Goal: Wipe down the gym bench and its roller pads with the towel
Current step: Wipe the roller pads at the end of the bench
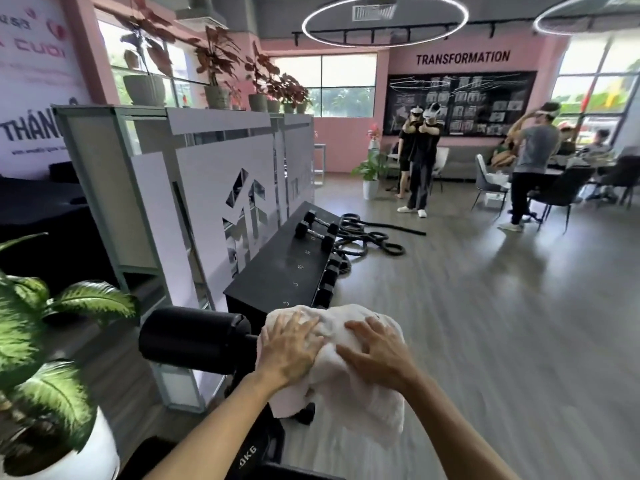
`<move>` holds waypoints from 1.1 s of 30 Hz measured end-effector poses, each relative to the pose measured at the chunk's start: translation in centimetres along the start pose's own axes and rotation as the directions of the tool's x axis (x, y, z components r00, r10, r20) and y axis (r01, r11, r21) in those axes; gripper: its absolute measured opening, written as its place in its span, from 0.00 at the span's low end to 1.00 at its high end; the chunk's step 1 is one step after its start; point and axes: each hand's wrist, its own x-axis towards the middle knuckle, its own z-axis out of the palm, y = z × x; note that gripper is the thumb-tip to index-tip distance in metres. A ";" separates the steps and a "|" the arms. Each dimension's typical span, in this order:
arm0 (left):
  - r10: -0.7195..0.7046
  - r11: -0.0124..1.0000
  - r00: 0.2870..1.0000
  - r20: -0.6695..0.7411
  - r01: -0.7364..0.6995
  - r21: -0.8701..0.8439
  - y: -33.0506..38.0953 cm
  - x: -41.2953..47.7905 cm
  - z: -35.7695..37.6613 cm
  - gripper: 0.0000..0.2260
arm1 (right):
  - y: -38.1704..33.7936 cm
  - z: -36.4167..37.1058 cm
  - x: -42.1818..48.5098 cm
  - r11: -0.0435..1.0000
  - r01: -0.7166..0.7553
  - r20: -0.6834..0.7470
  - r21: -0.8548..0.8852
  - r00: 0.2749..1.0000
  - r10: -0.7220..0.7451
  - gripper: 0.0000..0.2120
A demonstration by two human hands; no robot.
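A white towel (349, 386) is draped over the right roller pad of the gym bench and hides it fully. My left hand (294, 344) lies flat on the towel's left part, fingers spread and curved over it. My right hand (377, 355) presses on the towel's right part in the same way. The bare black left roller pad (194, 337) sticks out to the left, uncovered. Part of the black bench frame (256, 455) shows below my forearms, with white lettering on it.
A potted plant (52, 341) in a white pot stands close on the left. A black dumbbell rack (294, 268) with dumbbells (315, 230) runs ahead beside a grey partition (207, 188). Battle ropes (367, 240) lie on the wooden floor. Several people stand farther back.
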 end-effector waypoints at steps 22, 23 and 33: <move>-0.312 -0.334 0.805 0.504 0.404 -0.852 -2.9 -9.7 8.3 0.44 | -4.4 1.2 1.9 0.954 -0.070 0.101 -0.290 0.990 0.103 0.36; -0.279 -0.404 0.834 0.476 0.348 -0.846 -2.4 -9.5 9.0 0.44 | -4.5 1.4 1.8 0.953 -0.074 0.097 -0.294 0.990 0.107 0.36; -0.311 -0.498 0.895 0.320 0.134 -0.857 2.0 -9.3 7.6 0.24 | -5.7 1.8 0.6 0.919 -0.093 0.087 -0.384 0.987 0.137 0.39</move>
